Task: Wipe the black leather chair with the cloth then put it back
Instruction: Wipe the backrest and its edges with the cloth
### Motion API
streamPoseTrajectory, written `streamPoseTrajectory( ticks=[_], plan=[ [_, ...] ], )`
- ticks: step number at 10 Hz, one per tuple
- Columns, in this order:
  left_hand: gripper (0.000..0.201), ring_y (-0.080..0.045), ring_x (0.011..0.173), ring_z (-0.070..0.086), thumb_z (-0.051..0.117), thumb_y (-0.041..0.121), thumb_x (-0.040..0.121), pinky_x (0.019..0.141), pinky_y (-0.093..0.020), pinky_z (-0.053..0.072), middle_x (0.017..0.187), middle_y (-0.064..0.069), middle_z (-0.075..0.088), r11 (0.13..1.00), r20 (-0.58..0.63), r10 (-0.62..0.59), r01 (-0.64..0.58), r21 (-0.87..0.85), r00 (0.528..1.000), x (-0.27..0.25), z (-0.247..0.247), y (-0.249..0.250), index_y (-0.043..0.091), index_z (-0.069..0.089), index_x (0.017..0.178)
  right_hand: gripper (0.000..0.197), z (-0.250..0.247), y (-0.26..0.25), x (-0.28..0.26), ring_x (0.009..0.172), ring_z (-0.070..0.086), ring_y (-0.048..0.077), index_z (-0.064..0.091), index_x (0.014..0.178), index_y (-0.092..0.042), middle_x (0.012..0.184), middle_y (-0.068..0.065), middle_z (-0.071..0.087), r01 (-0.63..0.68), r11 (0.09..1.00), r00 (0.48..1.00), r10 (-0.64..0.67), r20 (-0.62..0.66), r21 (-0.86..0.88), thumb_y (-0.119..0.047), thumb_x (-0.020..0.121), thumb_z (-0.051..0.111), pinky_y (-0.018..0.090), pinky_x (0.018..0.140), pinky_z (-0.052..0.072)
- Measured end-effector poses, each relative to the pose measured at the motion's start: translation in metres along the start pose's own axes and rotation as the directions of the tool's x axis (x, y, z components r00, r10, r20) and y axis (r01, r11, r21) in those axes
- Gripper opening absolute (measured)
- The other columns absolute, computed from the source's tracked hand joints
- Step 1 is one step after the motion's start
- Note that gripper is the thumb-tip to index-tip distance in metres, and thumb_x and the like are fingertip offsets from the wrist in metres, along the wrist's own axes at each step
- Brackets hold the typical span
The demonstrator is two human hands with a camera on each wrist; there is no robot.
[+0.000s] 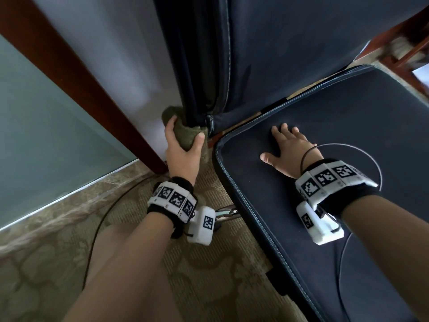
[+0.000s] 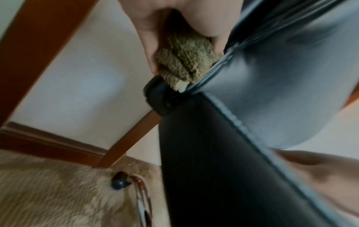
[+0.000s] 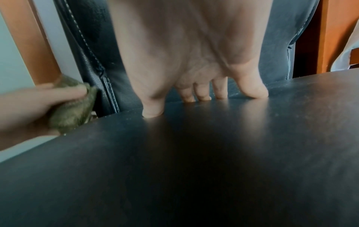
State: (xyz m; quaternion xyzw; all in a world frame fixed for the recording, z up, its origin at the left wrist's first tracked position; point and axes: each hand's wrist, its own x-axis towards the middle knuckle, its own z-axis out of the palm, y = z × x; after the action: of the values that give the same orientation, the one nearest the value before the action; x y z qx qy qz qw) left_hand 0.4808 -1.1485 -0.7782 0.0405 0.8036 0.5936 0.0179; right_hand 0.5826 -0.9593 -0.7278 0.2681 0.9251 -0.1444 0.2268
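Olive-green, nubbly terry cloth (image 1: 185, 133) sits bunched inside the left hand (image 1: 180, 149), whose fingers curl round one side of the wad while the thumb closes on the other, so the hand grips the cloth tightly. Just beyond that grip the cloth wraps against the lower side edge of the black leather chair's backrest (image 1: 290, 49), right where the backrest meets the seat; in the left wrist view the cloth (image 2: 184, 61) bulges out between thumb and fingers and touches the stitched seam of the leather. From the right wrist view the same cloth (image 3: 73, 107) shows at the seat's near corner, pressed to the backrest edge.

To the right of the grip, the right hand (image 1: 290, 151) lies flat on the black leather seat (image 1: 348, 135), palm down, fingers spread and straight, holding nothing; its fingertips (image 3: 254, 92) press the shiny seat surface close to the foot of the backrest.

Counted: one cloth, one chair, two hands, each wrist wearing a white band with black square markers. Below the gripping hand lies a patterned beige carpet (image 1: 58, 263) crossed by a thin dark cable (image 1: 97, 228), and to the grip's left stands a reddish-brown wooden frame (image 1: 81, 73).
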Motion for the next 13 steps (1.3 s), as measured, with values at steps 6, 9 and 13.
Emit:
streamPoseTrajectory(
  ticks=[6,9,13],
  plan=[
    [0.062,-0.006,0.092,0.054,0.071,0.021,0.08,0.072,-0.002,0.039,0.101,0.006,0.056,0.996,0.004,-0.012,0.011,0.091,1.0,0.009,0.013,-0.003,0.02,0.042,0.135,0.078,-0.001,0.0,0.0,0.144,-0.006,0.022,-0.002,0.149,-0.023,0.157,-0.003,-0.007,-0.006,0.999,1.0,0.007,0.014,-0.053,-0.055,0.092,0.039,0.059,0.11,0.018],
    [0.062,0.004,0.087,0.053,0.071,0.022,0.08,0.076,0.001,0.037,0.091,0.027,0.048,0.997,-0.154,0.069,-0.071,-0.005,0.986,0.007,0.021,0.024,0.018,0.042,0.134,0.077,0.0,0.001,-0.001,0.144,-0.006,0.022,-0.002,0.149,-0.023,0.157,-0.003,-0.008,-0.004,0.999,1.0,0.004,0.001,-0.045,-0.055,0.092,0.039,0.06,0.11,0.018],
    [0.059,-0.024,0.101,0.06,0.067,0.023,0.083,0.075,-0.015,0.036,0.109,-0.007,0.063,0.982,-0.052,-0.119,0.125,0.142,0.992,0.004,0.026,-0.002,0.02,0.041,0.136,0.077,0.0,0.001,-0.002,0.144,-0.006,0.021,-0.002,0.149,-0.024,0.157,-0.003,-0.008,-0.007,1.0,1.0,0.007,0.011,-0.03,-0.054,0.092,0.04,0.059,0.11,0.017]
  ],
)
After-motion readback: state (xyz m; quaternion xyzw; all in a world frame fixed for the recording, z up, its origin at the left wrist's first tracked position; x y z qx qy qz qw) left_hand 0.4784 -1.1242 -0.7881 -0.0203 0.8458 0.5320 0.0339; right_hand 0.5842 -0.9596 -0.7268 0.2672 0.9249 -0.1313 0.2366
